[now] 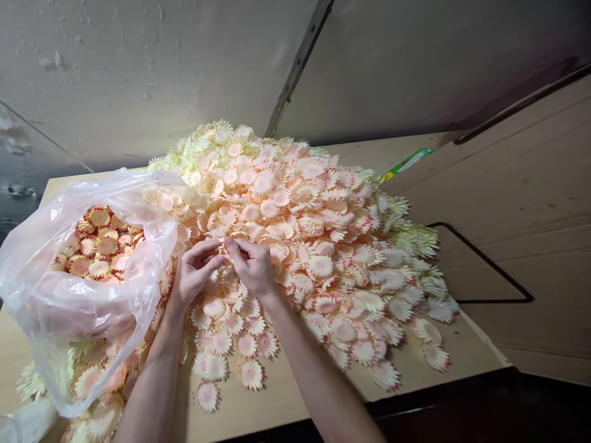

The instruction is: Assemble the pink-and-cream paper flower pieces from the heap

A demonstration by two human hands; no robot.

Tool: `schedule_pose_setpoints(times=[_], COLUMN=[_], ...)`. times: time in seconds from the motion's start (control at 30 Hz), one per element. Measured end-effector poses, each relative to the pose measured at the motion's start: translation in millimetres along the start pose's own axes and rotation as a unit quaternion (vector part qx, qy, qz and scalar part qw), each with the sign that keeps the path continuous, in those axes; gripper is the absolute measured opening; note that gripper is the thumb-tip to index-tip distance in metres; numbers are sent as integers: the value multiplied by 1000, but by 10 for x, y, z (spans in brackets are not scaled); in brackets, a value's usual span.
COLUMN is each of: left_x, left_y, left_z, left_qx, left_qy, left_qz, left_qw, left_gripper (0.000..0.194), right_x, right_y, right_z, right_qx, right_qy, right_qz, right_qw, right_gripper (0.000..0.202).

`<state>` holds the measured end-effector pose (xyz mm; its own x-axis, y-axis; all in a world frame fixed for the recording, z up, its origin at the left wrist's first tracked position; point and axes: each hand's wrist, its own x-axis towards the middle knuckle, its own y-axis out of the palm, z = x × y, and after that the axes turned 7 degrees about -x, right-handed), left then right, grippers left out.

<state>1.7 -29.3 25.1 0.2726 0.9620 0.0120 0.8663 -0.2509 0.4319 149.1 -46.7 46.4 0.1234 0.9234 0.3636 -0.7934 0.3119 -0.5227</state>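
In the head view, my left hand (pixel 197 271) and my right hand (pixel 253 266) meet over a pile of flower-shaped pieces. Between their pinched fingertips is a small pale flower piece (pixel 222 250), mostly covered by the fingers. The heaped flower pieces (pixel 318 266) are flat, round and fringed, pale pink to cream with reddish tips. To the left, a clear plastic bag (pixel 41 271) stands open with many smaller, curled flower pieces (pixel 106 245) inside, yellowish with dark red tips.
Under the pile lies a light wooden tabletop (pixel 258 413). A grey wall (pixel 184 67) rises behind it. Cardboard (pixel 521 215) with a thin black metal frame (pixel 501 267) stands on the right. A green-and-white packet (pixel 406 163) lies at the back right of the pile.
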Motion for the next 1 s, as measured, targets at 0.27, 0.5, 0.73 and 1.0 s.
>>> schedule_pose_setpoints(times=[0.27,0.5,0.73,1.0], left_x=[-6,-7,-21,-12], left_y=[41,26,47,47], left_z=[11,2,-16,-22], left_qx=[-70,-101,-45,-21], left_qy=[-54,-10,8,24], left_qz=[-76,-116,-130,-138], left_qw=[993,988,990,990], left_gripper=[30,28,25,28], right_x=[-6,6,4,40], right_y=[27,3,4,-70], right_z=[-6,-26,-28,-57], right_qx=[-51,35,36,66], right_qy=[-94,-84,-60,-48], right_qz=[-86,-50,-33,53], right_qw=[990,995,997,995], right_gripper=[26,23,16,25])
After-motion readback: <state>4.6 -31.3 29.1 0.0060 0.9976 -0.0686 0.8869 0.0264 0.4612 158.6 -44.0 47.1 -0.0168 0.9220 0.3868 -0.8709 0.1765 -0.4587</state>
